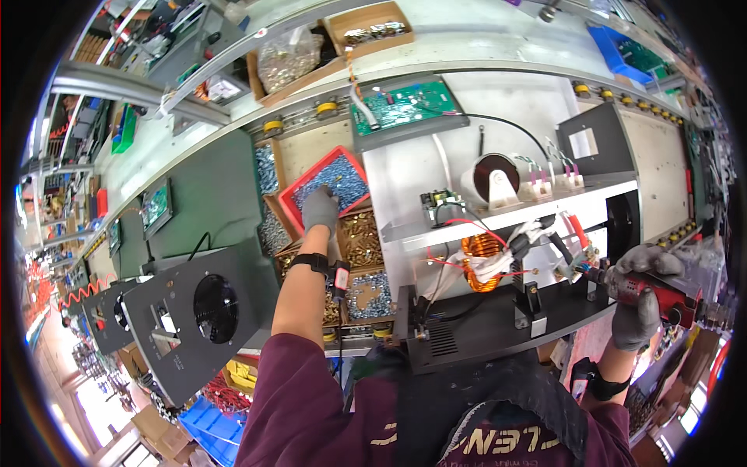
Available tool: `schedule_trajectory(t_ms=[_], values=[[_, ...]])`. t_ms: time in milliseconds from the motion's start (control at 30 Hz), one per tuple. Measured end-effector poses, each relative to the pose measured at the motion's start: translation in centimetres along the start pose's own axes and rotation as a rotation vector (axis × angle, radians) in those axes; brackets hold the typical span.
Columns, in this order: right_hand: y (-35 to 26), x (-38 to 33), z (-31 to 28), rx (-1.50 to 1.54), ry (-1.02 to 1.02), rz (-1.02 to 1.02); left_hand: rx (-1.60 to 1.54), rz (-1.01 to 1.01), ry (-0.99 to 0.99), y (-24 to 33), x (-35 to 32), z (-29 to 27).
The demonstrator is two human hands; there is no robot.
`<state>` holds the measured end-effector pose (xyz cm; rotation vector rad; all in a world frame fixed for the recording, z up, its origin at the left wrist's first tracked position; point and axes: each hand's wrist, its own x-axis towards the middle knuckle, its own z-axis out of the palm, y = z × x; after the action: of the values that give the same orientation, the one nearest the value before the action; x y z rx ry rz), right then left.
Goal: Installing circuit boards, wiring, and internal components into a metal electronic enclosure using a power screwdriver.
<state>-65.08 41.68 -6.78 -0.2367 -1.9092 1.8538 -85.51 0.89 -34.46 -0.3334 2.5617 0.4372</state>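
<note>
My left hand (320, 210), in a grey glove, reaches into a red tray (291, 215) of small silvery screws (342, 177). Its fingers are drawn together at the screws; what is between them, if anything, cannot be made out. At the right, my gloved right hand (640, 315) is wrapped round a red power screwdriver (661, 300). The tool's tip points left, toward the side of an open metal chassis (455, 346). Inside that chassis are a copper-wound coil (482, 263), white and red wires, and a round dark component (496, 177) on the upper shelf.
Cardboard bins of brass-coloured fasteners (359, 237) and silvery fasteners (369, 296) surround the red tray. A green circuit board (408, 105) lies behind the chassis. Dark panels with a fan (215, 309) stand at left. Boxes with a bagged load (289, 58) sit on the far ledge.
</note>
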Motion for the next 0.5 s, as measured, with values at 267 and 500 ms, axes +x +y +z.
schedule_trajectory(t_ms=[267, 500], values=[[-0.5, 0.6, -0.4, 0.106, -0.202, 0.003, -1.817, -0.057, -0.243, -4.0, -3.8, -3.3], [-5.8, -0.1, 0.6, 0.106, -0.32, -0.399, -1.968, 0.122, -0.291, -2.2, -11.9, -7.9]])
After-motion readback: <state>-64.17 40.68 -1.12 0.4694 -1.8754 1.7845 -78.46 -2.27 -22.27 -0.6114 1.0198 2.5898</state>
